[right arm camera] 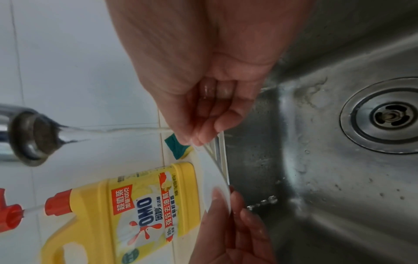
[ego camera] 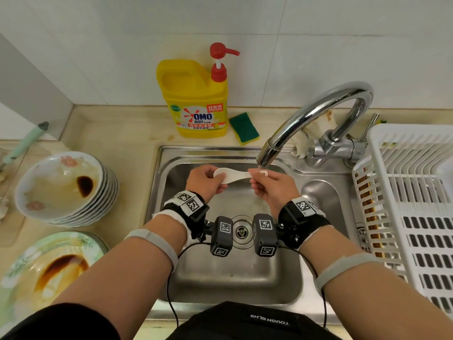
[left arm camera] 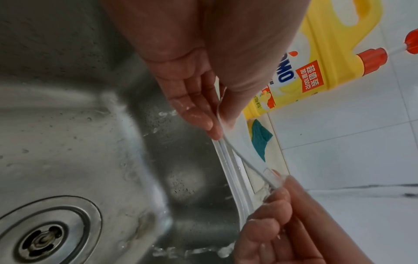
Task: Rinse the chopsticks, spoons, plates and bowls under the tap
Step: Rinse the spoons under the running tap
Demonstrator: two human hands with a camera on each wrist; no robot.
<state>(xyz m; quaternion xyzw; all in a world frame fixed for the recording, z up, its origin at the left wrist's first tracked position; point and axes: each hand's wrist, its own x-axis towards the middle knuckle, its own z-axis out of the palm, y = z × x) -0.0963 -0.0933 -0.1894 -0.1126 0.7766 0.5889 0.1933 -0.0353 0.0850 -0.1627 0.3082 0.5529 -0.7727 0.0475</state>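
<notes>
spoon [ego camera: 231,176] bowl perhaps hidden by fingers [ego camera: 219,179]

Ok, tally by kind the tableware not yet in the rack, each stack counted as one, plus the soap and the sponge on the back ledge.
Spoon: 1
Stack of bowls: 1
Stack of plates: 1
Detergent bottle: 1
Sponge: 1
Total: 5
</notes>
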